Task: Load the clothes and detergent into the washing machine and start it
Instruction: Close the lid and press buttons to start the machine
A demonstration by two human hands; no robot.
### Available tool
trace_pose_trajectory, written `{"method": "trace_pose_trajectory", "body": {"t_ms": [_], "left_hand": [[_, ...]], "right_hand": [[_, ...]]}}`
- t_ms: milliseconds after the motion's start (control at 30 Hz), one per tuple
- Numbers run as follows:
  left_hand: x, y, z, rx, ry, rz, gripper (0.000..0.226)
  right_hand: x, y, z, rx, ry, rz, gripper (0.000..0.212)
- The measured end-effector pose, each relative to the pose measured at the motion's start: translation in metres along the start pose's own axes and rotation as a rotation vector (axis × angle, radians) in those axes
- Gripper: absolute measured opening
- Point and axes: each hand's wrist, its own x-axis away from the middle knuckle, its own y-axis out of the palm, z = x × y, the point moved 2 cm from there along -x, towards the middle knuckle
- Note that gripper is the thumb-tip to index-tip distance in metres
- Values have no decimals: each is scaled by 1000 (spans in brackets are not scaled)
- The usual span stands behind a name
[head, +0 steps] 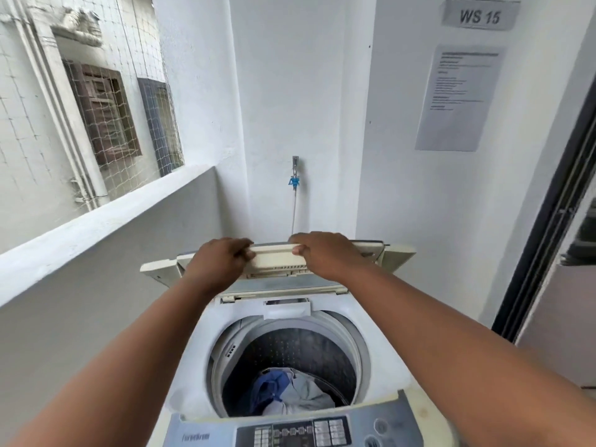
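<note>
Left hand and right hand grip the raised lid above clothes

We get one view only, head-worn, wide-angle. It looks forward and down from above the washing machine, close enough to see straight into the drum. It faces the white wall behind; edges bend from lens distortion.
</note>
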Motion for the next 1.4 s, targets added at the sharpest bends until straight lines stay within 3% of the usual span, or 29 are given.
{"method": "trace_pose_trajectory", "body": {"t_ms": [300,533,833,1067,1233,1400], "left_hand": [[73,23,-4,-99,2,-399,37],[125,65,-10,-239,47,-546,31],[162,111,-17,-255,-7,-576,41],[181,131,-20,-244,-46,-497,41],[191,139,-19,-231,-35,-347,80],[191,158,-31,-135,-64,-171,55]], "right_hand": [[71,39,-4,-45,-42,-323,24],[114,88,-8,11,-83,-429,21],[144,135,1,-48,-37,-497,5],[154,147,2,-87,-15,-508,16],[160,161,9,-167,63,-424,12],[155,168,14,-242,125,-421,28]]}}
